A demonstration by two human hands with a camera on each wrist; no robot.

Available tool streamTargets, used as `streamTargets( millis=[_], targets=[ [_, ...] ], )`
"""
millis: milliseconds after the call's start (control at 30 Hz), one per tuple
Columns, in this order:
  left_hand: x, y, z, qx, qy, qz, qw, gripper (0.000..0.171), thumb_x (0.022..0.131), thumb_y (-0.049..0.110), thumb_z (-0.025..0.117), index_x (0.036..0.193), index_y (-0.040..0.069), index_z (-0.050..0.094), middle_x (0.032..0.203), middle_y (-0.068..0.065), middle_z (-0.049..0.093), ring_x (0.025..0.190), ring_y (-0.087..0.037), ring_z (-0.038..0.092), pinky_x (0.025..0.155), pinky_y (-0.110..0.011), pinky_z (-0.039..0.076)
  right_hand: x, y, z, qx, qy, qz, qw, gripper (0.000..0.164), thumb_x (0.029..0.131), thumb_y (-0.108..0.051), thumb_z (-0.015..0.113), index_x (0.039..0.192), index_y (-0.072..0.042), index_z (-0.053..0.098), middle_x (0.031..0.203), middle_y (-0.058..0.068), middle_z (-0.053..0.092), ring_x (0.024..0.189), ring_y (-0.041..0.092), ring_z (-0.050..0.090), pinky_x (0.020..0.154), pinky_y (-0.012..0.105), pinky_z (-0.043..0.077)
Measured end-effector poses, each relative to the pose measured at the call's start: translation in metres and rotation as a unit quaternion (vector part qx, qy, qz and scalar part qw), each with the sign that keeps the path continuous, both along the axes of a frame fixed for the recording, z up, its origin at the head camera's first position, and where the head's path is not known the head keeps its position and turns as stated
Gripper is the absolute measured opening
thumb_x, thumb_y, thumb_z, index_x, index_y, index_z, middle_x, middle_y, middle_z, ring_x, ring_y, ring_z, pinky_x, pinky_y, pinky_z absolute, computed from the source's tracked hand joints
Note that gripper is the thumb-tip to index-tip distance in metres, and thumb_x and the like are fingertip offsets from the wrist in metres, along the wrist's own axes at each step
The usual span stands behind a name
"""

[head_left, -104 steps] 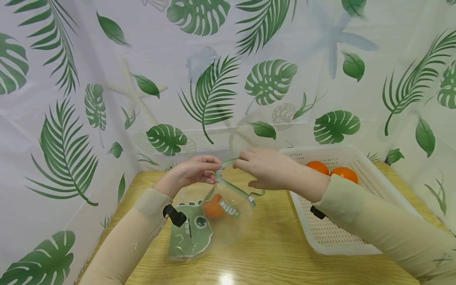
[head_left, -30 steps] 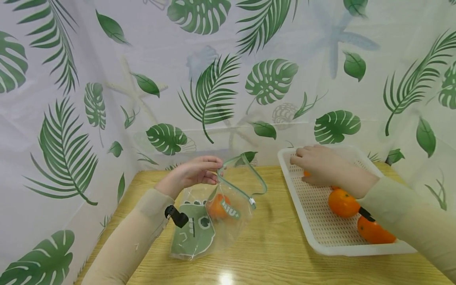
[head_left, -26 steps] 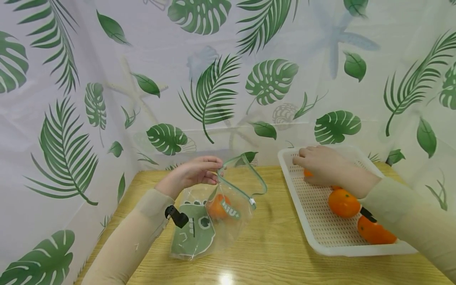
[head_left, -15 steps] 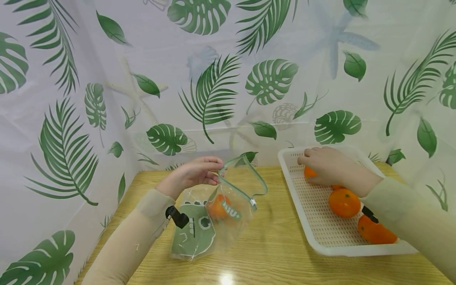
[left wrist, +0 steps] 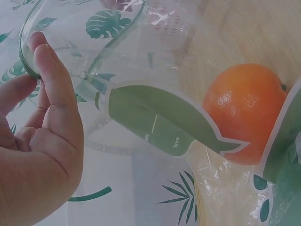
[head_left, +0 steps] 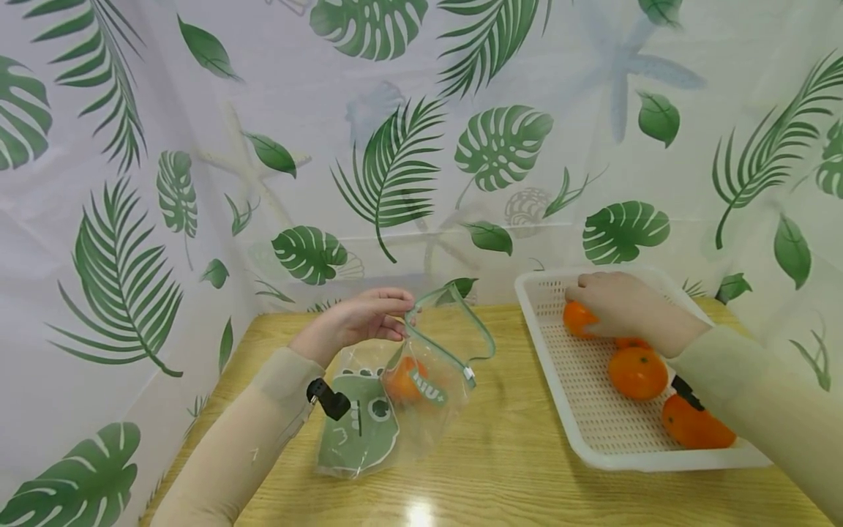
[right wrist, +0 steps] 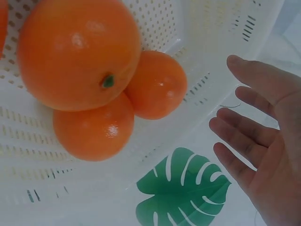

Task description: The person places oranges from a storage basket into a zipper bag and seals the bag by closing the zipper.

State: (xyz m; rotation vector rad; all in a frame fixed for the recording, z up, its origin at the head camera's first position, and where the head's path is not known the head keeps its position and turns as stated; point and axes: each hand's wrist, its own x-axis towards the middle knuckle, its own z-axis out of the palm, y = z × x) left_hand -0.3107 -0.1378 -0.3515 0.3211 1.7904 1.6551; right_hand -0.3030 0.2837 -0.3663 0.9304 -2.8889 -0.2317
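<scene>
While the left hand (head_left: 369, 318) pinches it, the bag (head_left: 385, 432) shows "IU+".

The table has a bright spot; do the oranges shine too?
Yes. Head view: white glare on the table; left wrist view: small glints on the orange in the bag; right wrist view: pale highlights on the oranges in the basket.

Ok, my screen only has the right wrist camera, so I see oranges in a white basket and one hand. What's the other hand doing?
Observer: The left hand is pinching the rim of a clear bag.

Operator: Ooh! Is the bag empty?

Observer: No, an orange shows through the plastic.
</scene>
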Motion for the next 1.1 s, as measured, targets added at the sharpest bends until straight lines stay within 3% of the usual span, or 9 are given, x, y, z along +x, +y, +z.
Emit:
streamTargets(
  millis=[233,767,1100],
  targets=[
    [0.001,-0.002,0.0,0.002,-0.002,0.004,1.0,0.026,0.113,0.01,0.048,0.097,0.02,0.065,0.081,0.004,0.069,0.065,-0.008,0.071,0.065,-0.021,0.062,-0.006,0.008,-0.007,-0.002,-0.023,-0.03,0.999,0.039,0.08,-0.021,0.093,0.109,-0.011,0.068,0.096,0.006,0.068,0.086,0.028,0.064,0.084,0.053,0.058],
    [0.0,0.001,0.0,-0.006,-0.004,-0.001,1.0,0.026,0.113,0.01,0.048,0.096,0.02,0.065,0.08,0.004,0.07,0.066,-0.008,0.072,0.065,-0.021,0.062,-0.021,0.024,-0.019,-0.04,-0.086,-0.1,0.99,0.069,0.077,-0.025,0.097,0.137,-0.011,0.066,0.124,0.02,0.063,0.106,0.038,0.062,0.095,0.064,0.054],
    [-0.002,0.0,-0.001,-0.003,-0.007,-0.003,1.0,0.028,0.113,0.01,0.048,0.094,0.019,0.066,0.08,0.003,0.07,0.066,-0.008,0.071,0.065,-0.02,0.062,-0.029,0.027,-0.026,-0.051,-0.108,-0.111,0.987,0.074,0.078,-0.028,0.097,0.143,-0.014,0.064,0.129,0.021,0.06,0.108,0.04,0.059,0.094,0.067,0.052]
  ],
)
